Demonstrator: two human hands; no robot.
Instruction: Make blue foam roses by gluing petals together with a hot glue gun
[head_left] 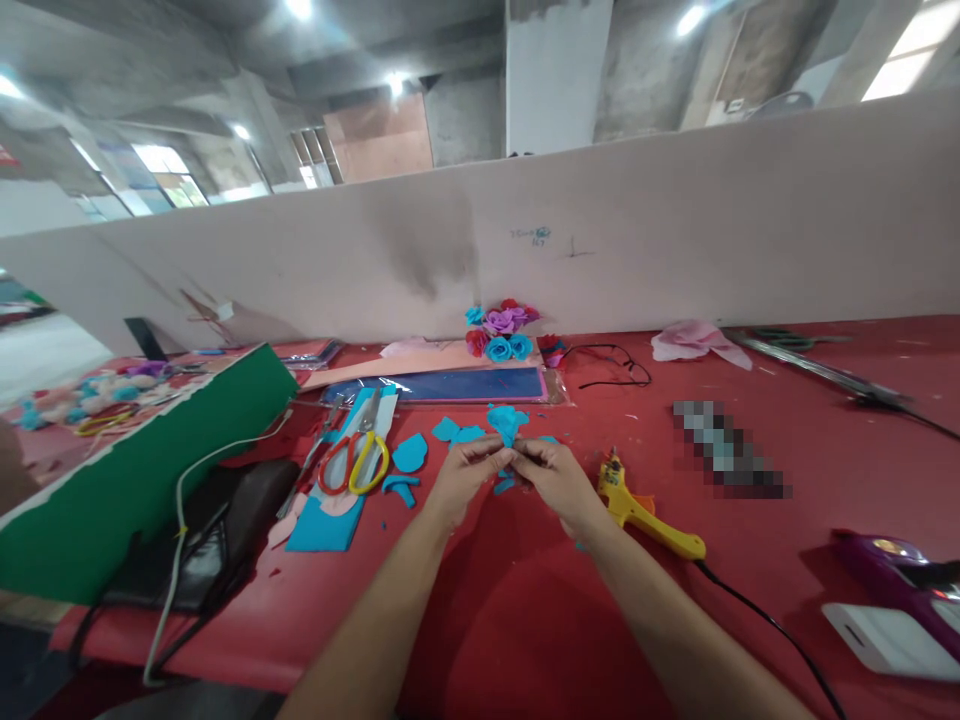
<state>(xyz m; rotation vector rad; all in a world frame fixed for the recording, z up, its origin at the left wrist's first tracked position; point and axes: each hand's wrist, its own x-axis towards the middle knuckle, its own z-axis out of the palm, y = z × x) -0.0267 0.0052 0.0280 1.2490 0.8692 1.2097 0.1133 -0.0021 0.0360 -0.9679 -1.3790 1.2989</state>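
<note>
Between my two hands, at the middle of the red table, a blue paper-like flower stands with its petals up. My left hand pinches its base from the left. From the right, my right hand pinches the same base, the fingertips of both hands meeting. Cut blue petals and scraps lie just beyond and to the left of my hands. A yellow glue gun rests to the right of my right hand. Scissors with red and yellow handles lie on a blue sheet.
Finished red, purple and blue flowers stand near the white partition. Eyeglasses and pink tissue lie at the back. A green board and black bag are left; a white box is right.
</note>
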